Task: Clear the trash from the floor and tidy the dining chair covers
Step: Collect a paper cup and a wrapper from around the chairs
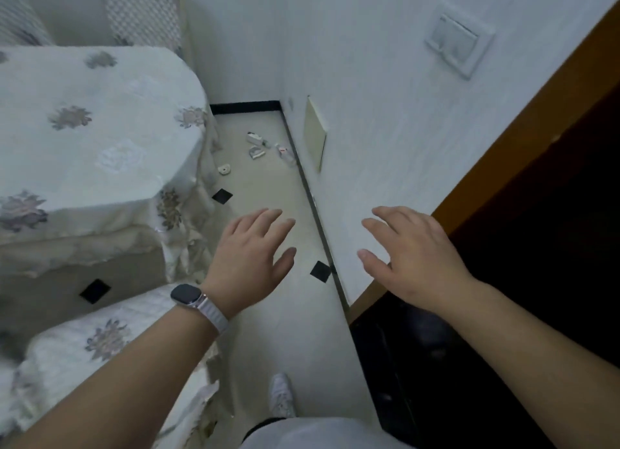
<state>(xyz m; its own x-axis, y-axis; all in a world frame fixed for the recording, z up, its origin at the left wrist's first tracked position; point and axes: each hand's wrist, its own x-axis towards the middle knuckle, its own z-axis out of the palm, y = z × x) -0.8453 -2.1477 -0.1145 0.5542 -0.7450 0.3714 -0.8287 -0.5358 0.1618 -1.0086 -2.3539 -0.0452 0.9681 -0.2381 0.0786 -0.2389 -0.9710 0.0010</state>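
Left hand (250, 257): grip apart, fingers spread, empty, over the floor (268, 187); watch (186, 294) on wrist.
Right hand (412, 254): grip apart, empty, before the wall (385, 130).
Trash (265, 148): small scraps on the floor in the far corner, well ahead of both hands.
Chair covers (100, 140): floral, at left.

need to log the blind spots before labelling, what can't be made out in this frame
All in the head view:
1. Floor trash: too small and blurred to tell what the pieces are.
2. Far chair cover: its drape hides whatever lies beneath.
3. Near chair cover: cut off by the left edge and partly behind the left forearm.
4. Doorway: too dark to see inside.
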